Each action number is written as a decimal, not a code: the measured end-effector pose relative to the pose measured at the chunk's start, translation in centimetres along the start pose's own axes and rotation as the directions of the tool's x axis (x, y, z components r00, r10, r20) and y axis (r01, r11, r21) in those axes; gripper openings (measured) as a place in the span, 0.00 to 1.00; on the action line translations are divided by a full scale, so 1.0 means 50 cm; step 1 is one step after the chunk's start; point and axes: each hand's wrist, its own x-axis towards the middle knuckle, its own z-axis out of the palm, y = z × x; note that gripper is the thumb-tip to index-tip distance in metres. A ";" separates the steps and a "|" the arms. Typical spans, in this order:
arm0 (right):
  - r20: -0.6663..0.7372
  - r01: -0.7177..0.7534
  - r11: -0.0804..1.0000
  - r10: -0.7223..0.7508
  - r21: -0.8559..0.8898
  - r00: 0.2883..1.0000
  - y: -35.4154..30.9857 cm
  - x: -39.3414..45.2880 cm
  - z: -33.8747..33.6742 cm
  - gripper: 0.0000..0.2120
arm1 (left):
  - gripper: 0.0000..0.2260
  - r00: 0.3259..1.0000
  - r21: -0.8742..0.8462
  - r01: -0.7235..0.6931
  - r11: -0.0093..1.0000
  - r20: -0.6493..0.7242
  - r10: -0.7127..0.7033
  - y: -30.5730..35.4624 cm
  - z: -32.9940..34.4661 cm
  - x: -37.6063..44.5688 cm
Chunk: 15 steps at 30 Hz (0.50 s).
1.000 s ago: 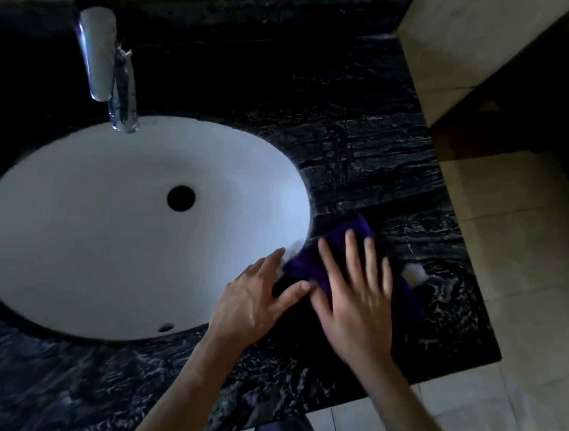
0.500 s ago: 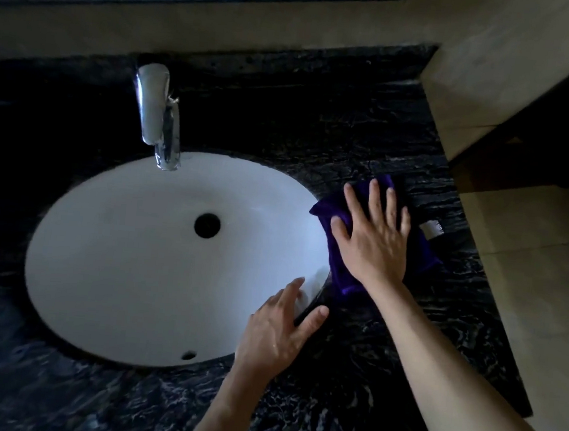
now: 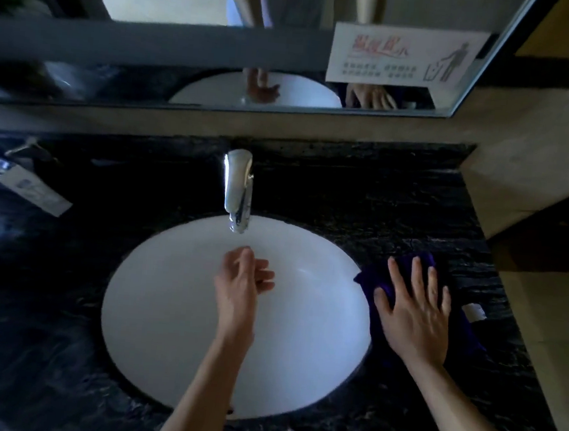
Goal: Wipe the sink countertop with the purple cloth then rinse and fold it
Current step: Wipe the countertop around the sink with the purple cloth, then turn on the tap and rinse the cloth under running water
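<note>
Head view: the right hand (image 3: pixel 413 316), fingers spread flat, presses the purple cloth (image 3: pixel 370 284) onto the dark tabletop (image 3: pixel 397 208) just right of the white sink (image 3: pixel 171 308). The left hand (image 3: pixel 241 280), fingers loosely curled and empty, hovers below the faucet (image 3: pixel 237 190). Wiping appears underway; rinsing likely comes next.

Left hand (image 3: pixel 241 282): lifted off the rim by the cloth, now over the sink basin (image 3: pixel 171 308) below the faucet (image 3: pixel 238 190), fingers loosely curled.
Purple cloth (image 3: pixel 373 285): slid farther back along the countertop (image 3: pixel 413 219), under the flat right hand (image 3: pixel 413 316).
View: tilted up, mirror (image 3: pixel 187 52) now visible.
</note>
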 end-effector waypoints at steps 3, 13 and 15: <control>-0.002 0.010 1.000 -0.010 -0.010 1.000 0.001 0.002 0.001 0.33 | 0.11 1.000 -0.088 -0.026 0.996 -0.018 0.024 0.075 0.003 0.050; 0.004 -0.005 0.999 0.005 -0.039 1.000 0.002 0.005 0.002 0.33 | 0.14 0.990 -0.198 0.143 0.970 0.042 -0.137 0.135 0.019 0.118; 0.009 -0.005 0.999 0.006 -0.039 1.000 0.002 0.004 0.002 0.33 | 0.14 0.988 -0.186 0.149 0.971 0.064 -0.139 0.134 0.019 0.126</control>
